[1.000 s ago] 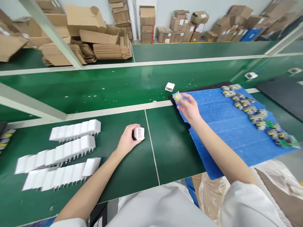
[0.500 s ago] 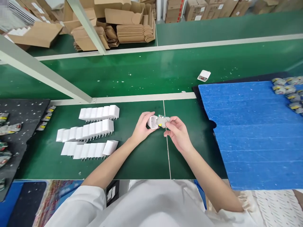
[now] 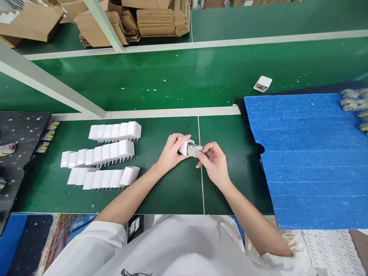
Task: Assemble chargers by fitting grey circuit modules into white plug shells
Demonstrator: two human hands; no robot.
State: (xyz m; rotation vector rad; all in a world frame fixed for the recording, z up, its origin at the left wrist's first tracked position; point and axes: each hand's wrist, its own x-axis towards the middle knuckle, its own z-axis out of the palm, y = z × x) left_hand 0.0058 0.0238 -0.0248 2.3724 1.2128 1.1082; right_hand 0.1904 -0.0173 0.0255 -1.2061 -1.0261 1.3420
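My left hand (image 3: pixel 169 153) grips a small white plastic charger shell (image 3: pixel 184 147) above the green table. My right hand (image 3: pixel 214 163) pinches a small grey circuit module (image 3: pixel 195 150) with yellow and blue parts. The module's end sits in the shell's open mouth. Both hands meet at the middle of the near table, beside the white seam line.
Three rows of white charger shells (image 3: pixel 115 132) lie to the left. A blue foam sheet (image 3: pixel 310 161) fills the right, with several circuit modules (image 3: pixel 355 103) at its far right corner. One white shell (image 3: pixel 262 83) lies on the green belt. Cardboard stacks (image 3: pixel 161 21) stand beyond; a dark mat (image 3: pixel 17 153) lies far left.
My right hand took a module from the blue foam and brought it left to the shell in my left hand. The module has moved further into the shell's opening.
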